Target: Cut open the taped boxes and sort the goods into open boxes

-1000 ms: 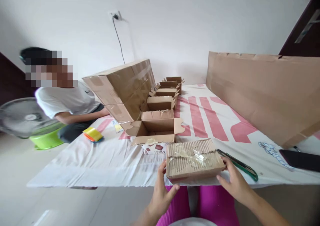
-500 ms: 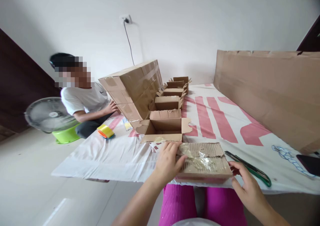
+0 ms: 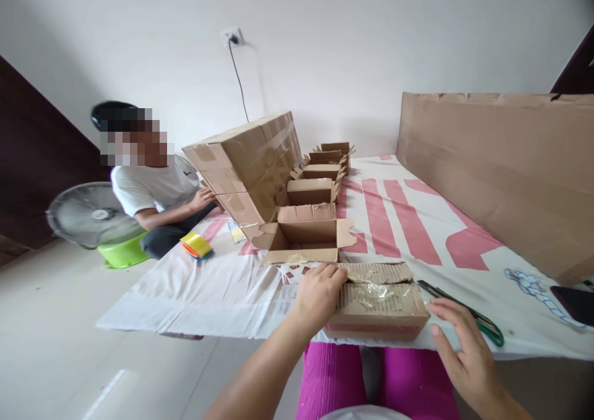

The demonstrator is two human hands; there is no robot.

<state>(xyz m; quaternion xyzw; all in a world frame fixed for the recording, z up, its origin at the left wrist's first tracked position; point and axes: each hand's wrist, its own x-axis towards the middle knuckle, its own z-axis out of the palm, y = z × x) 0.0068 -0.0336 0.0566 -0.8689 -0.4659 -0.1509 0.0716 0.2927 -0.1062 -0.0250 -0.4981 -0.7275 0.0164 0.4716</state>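
Note:
A small cardboard box (image 3: 378, 321) sits at the table's near edge, its torn, ribbed top flaps and clear tape facing up. My left hand (image 3: 320, 293) is closed on the left end of the far top flap, and a gap shows between the two flaps. Beside the box's right end, my right hand (image 3: 464, 342) is open with its fingers apart. A green utility knife (image 3: 468, 315) lies just beyond that hand. Directly behind the box stands an open cardboard box (image 3: 304, 237), flaps spread.
More open boxes (image 3: 310, 191) run back in a row. Taped cartons (image 3: 250, 166) stand left of them. A large cardboard sheet (image 3: 501, 166) rises at right, near a dark phone (image 3: 573, 302). A person (image 3: 158, 191) sits at left by a fan (image 3: 97, 216). Tape rolls (image 3: 197, 245) lie left.
My left hand's fingers have curled in at the flap, and its far edge has lifted slightly. My right hand has drawn slightly away from the box's right end.

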